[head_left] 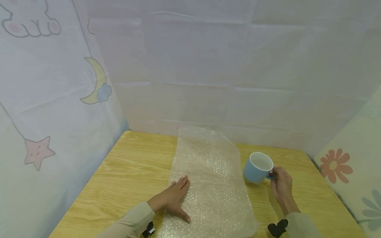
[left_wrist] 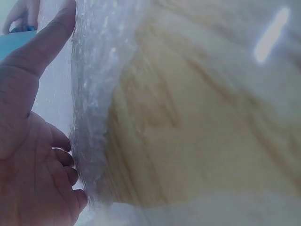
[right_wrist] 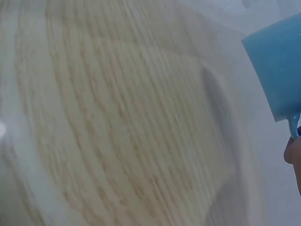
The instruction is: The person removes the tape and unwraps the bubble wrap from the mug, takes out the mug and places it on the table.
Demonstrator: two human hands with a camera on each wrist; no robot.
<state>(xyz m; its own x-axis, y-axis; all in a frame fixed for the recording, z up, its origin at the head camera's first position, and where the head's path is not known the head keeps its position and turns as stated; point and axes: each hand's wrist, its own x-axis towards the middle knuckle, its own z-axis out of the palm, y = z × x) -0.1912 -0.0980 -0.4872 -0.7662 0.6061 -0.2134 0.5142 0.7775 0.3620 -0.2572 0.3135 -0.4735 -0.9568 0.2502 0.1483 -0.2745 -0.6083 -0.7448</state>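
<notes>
A light blue mug (head_left: pixel 255 172) with a white inside is tilted a little to the right of the bubble wrap (head_left: pixel 220 185). My right hand (head_left: pixel 282 185) pinches it by the handle. In the right wrist view the mug (right_wrist: pixel 277 66) appears at the right edge, with only part of the hand (right_wrist: pixel 295 157) showing. The bubble wrap lies as a long sheet down the middle of the table. My left hand (head_left: pixel 176 198) rests on its left edge, fingers spread. The left wrist view shows that hand (left_wrist: pixel 33 141) against the wrap (left_wrist: pixel 94 94), its fingers straight or slightly bent.
The wooden table (head_left: pixel 143 162) shows its grain on both sides of the wrap. A pale sheet (head_left: pixel 190 66) hangs behind its far edge, and printed cloth (head_left: pixel 59 109) stands along the left. Another flowered cloth (head_left: pixel 357 138) borders the right side.
</notes>
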